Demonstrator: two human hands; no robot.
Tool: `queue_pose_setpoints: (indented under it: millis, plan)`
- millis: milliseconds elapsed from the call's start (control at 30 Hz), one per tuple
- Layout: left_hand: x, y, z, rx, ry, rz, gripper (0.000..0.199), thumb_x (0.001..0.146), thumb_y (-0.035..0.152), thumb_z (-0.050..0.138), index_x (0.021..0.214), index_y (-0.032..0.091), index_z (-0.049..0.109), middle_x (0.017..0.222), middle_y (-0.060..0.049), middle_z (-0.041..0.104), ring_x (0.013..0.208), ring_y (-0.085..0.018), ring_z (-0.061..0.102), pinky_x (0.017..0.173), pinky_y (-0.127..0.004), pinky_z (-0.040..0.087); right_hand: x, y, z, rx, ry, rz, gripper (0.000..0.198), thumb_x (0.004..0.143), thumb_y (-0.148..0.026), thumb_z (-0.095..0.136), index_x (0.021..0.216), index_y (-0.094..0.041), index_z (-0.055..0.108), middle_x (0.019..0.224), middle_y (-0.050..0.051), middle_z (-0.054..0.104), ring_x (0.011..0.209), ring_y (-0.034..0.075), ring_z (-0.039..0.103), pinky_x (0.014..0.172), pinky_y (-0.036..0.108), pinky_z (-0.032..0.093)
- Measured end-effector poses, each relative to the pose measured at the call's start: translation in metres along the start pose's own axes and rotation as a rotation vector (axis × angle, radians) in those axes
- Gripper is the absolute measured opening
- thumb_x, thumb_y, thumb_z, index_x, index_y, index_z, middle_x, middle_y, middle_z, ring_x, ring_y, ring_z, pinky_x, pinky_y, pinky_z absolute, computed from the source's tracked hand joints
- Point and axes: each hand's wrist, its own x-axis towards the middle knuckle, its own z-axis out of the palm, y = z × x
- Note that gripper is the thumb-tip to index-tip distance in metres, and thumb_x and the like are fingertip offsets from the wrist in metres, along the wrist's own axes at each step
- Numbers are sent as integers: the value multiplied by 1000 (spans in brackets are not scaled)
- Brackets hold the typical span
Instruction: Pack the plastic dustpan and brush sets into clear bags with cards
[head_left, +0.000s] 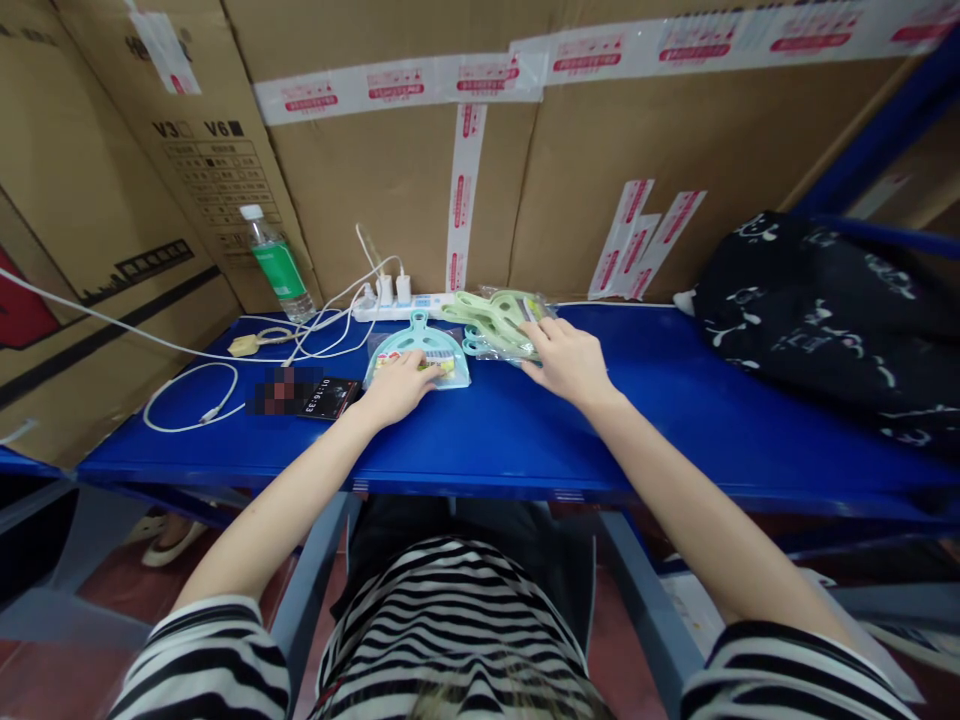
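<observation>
A light blue mini dustpan (pixel 420 318) with a printed yellow label lies on the blue table in clear wrapping, its handle pointing away from me. My left hand (pixel 403 388) rests on its front part with the fingers laid over the label. Just to the right is a small pile of pale green dustpans (pixel 491 318) in clear plastic, with some light blue showing beneath. My right hand (pixel 566 362) has its fingers and thumb around the right edge of this pile. The fingertips partly cover the packaging there.
Behind the dustpans stands a white power strip (pixel 427 305) with chargers and cables. A green-labelled bottle (pixel 281 268) and a phone (pixel 330 397) are at the left. A black patterned bag (pixel 825 320) sits at the right. Cardboard (pixel 375 170) walls off the back.
</observation>
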Motion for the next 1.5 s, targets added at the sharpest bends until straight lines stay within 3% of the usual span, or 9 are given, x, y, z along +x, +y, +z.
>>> queue_pose_setpoints:
  millis: [267, 433, 633, 800, 967, 1100, 1200, 1333, 1500]
  plan:
    - [-3, -3, 3, -1, 36, 30, 27, 93, 21, 45, 114, 22, 61, 112, -10, 57, 103, -24, 59, 85, -39, 50, -1, 10, 10, 106, 110, -69, 54, 87, -50, 48, 125, -13, 55, 107, 18, 62, 93, 31, 53, 74, 40, 40]
    - [-3, -1, 0, 21, 146, 126, 22, 92, 22, 47, 109, 18, 60, 113, -12, 57, 106, -27, 57, 87, -42, 49, -1, 12, 15, 188, 170, -126, 58, 88, -57, 44, 129, -17, 52, 113, 18, 60, 100, 33, 51, 81, 45, 39]
    - [-3, 2, -7, -24, 241, 271, 21, 91, 19, 48, 109, 17, 58, 107, -11, 57, 101, -24, 55, 85, -36, 47, 0, 9, 13, 215, 160, -181, 50, 94, -47, 37, 128, -13, 54, 115, 18, 60, 104, 31, 51, 86, 44, 39]
    - [-2, 3, -7, 90, 146, 192, 26, 92, 16, 39, 92, 20, 65, 90, -8, 58, 92, -23, 56, 80, -36, 46, 0, 3, 9, 225, 119, -192, 41, 94, -35, 38, 127, -18, 55, 118, 17, 59, 108, 31, 50, 89, 47, 38]
    - [-3, 5, -7, 65, 54, 118, 29, 92, 16, 38, 103, 19, 65, 88, -7, 59, 85, -21, 59, 77, -33, 47, 1, -1, 5, 204, 144, -208, 37, 93, -32, 41, 123, -20, 59, 117, 15, 61, 109, 31, 49, 90, 48, 37]
    - [-4, 5, -7, 55, 78, 111, 29, 94, 21, 40, 109, 18, 65, 91, -9, 59, 88, -22, 59, 77, -34, 47, -1, -6, 3, 163, 197, -306, 34, 95, -27, 38, 116, -19, 65, 112, 14, 65, 104, 27, 51, 86, 42, 37]
    - [-3, 3, -5, 42, 106, 122, 29, 93, 21, 42, 108, 20, 67, 93, -8, 59, 91, -22, 58, 80, -34, 47, 0, -16, 4, 110, 216, -468, 37, 96, -18, 33, 113, -17, 66, 104, 12, 68, 96, 24, 53, 79, 38, 37]
    - [-3, 1, -2, -25, 100, 92, 32, 92, 17, 42, 109, 22, 69, 97, -9, 61, 94, -23, 59, 83, -37, 48, 10, -36, 5, 92, 120, -614, 38, 94, -10, 32, 111, -13, 66, 99, 13, 70, 89, 23, 52, 72, 35, 34]
    - [-2, 1, -2, -62, 85, 12, 33, 90, 15, 42, 110, 22, 67, 102, -9, 63, 98, -24, 59, 86, -40, 49, 35, -60, -8, 119, -70, -462, 31, 93, -10, 38, 100, -10, 69, 91, 15, 71, 92, 25, 50, 72, 35, 33]
